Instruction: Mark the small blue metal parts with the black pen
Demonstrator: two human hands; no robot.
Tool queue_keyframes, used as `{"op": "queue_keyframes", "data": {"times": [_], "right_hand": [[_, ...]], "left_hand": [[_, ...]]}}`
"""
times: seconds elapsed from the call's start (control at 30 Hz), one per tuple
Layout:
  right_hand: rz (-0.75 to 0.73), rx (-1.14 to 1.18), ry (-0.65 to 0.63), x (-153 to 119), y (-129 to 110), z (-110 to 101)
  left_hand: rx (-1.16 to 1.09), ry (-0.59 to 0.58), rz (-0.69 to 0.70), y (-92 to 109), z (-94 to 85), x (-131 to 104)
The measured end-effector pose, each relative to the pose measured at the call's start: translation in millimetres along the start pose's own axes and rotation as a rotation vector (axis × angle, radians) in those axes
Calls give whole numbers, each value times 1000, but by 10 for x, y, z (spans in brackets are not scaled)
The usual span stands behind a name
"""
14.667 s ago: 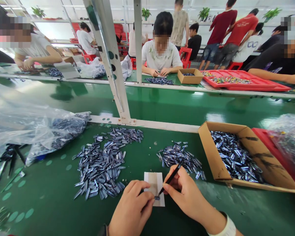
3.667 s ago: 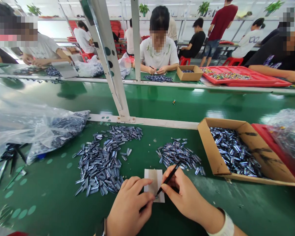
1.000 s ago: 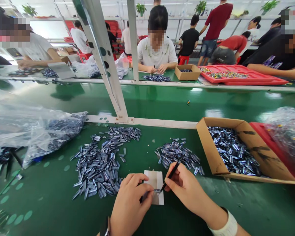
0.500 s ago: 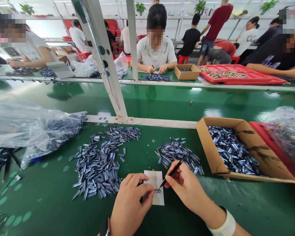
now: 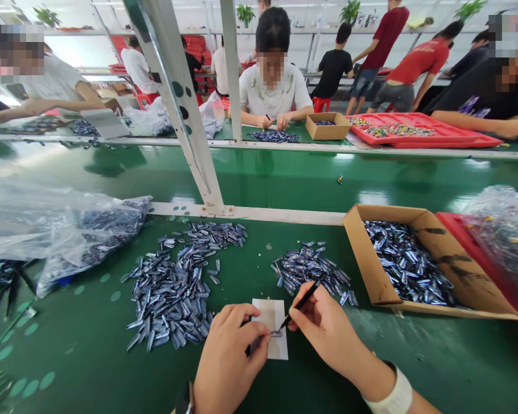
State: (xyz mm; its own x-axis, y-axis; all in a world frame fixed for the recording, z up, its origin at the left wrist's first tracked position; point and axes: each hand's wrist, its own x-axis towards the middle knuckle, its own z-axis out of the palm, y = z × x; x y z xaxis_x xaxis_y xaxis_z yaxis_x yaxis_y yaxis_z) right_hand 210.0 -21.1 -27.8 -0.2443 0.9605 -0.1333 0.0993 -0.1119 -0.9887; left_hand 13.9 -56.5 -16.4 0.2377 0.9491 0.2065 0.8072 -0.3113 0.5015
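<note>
On a small white card lies one small clear piece. The thumb and fingertips of my left hand pinch its left end; something dark shows between those fingers. My right hand grips a black pen-like tool, its tip touching or just above the piece's right end. A large pile of dark shiny pieces spreads to the left of the card, and a smaller pile lies behind my right hand.
A cardboard box of similar pieces stands at right, near a filled plastic bag. Another bag lies at left. A slanted white post rises behind the piles. Across the green belt, people sit at work.
My hands have barely moved. In the background, a person in red has risen from a deep bend, and the person at far left has moved an arm. A small item on the belt has shifted right.
</note>
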Motion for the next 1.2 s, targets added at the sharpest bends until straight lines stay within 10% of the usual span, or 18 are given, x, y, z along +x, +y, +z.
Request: {"op": "queue_keyframes", "data": {"times": [0.9, 1.2], "right_hand": [[-76, 34, -1, -25, 70, 0], [-268, 150, 502, 136, -26, -186]], "left_hand": [[105, -77, 184, 78, 38, -61], [398, 95, -233, -435, -337, 337]]}}
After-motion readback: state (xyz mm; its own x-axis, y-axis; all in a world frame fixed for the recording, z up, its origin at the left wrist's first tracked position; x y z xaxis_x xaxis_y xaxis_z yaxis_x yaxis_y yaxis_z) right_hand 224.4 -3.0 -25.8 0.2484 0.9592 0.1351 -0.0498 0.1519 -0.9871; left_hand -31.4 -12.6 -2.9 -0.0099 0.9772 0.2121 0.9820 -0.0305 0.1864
